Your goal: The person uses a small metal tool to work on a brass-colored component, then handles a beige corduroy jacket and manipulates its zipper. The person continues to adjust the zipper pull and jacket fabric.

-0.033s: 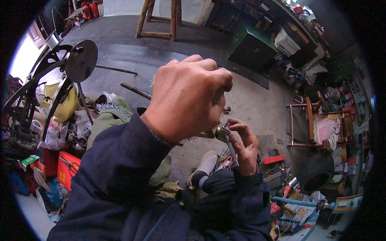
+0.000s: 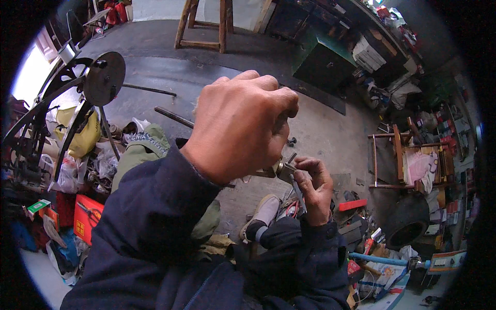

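Note:
My left hand (image 2: 237,129) is raised in the middle of the view, its fingers curled closed; what they grip is hidden behind the knuckles. A dark metal rod (image 2: 175,116) passes behind it. Just below and to the right is a metal fitting (image 2: 280,168), partly covered by that hand. My right hand (image 2: 318,196) is closed at the fitting's right side, thumb and fingers pinching a thin silver metal piece (image 2: 298,194) that angles downward. A grey shoe (image 2: 261,212) shows beneath my hands.
A black machine with a metal disc (image 2: 103,77) stands left, above bags (image 2: 77,129) and boxes. A wooden stool (image 2: 200,44) and green chest (image 2: 323,57) are at the back. A wooden chair (image 2: 398,155), a tyre (image 2: 405,219), a red bar (image 2: 352,204) and heaped clutter fill the right.
The fingers of my right hand have shifted slightly on the fitting, and a short metal bar now shows tilted up above it. My left hand has not visibly moved.

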`<action>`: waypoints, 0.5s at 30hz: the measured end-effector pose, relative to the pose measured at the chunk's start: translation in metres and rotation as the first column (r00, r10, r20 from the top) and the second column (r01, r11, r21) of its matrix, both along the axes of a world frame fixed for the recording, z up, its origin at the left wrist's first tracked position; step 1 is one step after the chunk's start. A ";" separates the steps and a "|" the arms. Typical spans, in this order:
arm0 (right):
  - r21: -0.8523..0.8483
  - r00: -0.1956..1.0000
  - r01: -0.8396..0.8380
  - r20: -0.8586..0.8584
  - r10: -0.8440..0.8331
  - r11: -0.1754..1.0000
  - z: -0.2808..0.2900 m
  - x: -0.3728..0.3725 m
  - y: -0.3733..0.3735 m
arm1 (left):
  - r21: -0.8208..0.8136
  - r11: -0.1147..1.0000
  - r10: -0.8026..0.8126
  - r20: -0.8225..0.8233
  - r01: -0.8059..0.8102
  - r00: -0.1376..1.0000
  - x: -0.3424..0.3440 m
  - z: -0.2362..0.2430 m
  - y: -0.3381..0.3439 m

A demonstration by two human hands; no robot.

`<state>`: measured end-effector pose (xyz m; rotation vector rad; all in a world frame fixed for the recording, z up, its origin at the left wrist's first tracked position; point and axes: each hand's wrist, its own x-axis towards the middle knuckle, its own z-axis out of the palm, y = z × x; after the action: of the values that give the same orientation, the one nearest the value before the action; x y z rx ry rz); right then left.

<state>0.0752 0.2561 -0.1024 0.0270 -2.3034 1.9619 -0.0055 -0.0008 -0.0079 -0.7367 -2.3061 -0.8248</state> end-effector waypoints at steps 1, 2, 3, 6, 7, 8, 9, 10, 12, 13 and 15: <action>0.105 0.996 -0.028 0.083 0.019 0.994 0.000 -0.001 0.005 | 0.003 1.000 -0.001 -0.006 0.001 1.000 0.000 0.000 0.000; 0.206 0.986 -0.064 0.167 0.029 0.976 0.000 -0.002 0.012 | 0.007 1.000 -0.001 -0.006 0.001 1.000 0.000 0.000 0.000; 0.319 0.963 -0.064 0.267 -0.025 0.946 -0.002 -0.003 0.016 | 0.004 1.000 0.000 -0.013 0.000 1.000 0.000 0.000 0.000; -0.049 0.856 -0.180 0.485 0.181 0.982 -0.012 -0.005 0.023 | -0.005 1.000 -0.001 -0.004 0.001 1.000 0.000 0.001 0.000; -0.123 0.838 -0.193 0.495 0.228 0.974 -0.015 -0.005 0.025 | -0.011 1.000 -0.002 0.010 0.002 1.000 0.001 0.001 0.000; -0.182 0.812 -0.210 0.515 0.275 0.960 -0.017 -0.006 0.026 | -0.018 1.000 -0.002 0.024 0.002 1.000 0.001 0.001 -0.001; -0.236 0.791 -0.229 0.521 0.322 0.944 -0.018 -0.006 0.026 | -0.019 1.000 -0.004 0.022 0.004 1.000 0.001 0.001 -0.001; -0.282 0.784 -0.211 0.523 0.334 0.936 -0.019 -0.006 0.026 | -0.019 1.000 -0.007 0.020 0.007 1.000 0.001 0.001 -0.001; -0.355 0.784 -0.192 0.505 0.360 0.915 -0.018 -0.005 0.024 | -0.010 1.000 -0.011 0.008 0.011 1.000 0.000 0.001 -0.001; -0.371 0.790 -0.190 0.492 0.366 0.909 -0.017 -0.005 0.023 | -0.001 1.000 -0.012 -0.001 0.012 1.000 0.000 0.000 -0.001; -0.388 0.798 -0.206 0.465 0.384 0.898 -0.015 -0.006 0.021 | 0.010 1.000 -0.009 -0.012 0.009 1.000 0.000 0.000 -0.001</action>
<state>0.0696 0.2771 -0.1174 -0.2272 -2.3497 2.7976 -0.0053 -0.0019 -0.0081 -0.7461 -2.2878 -0.8325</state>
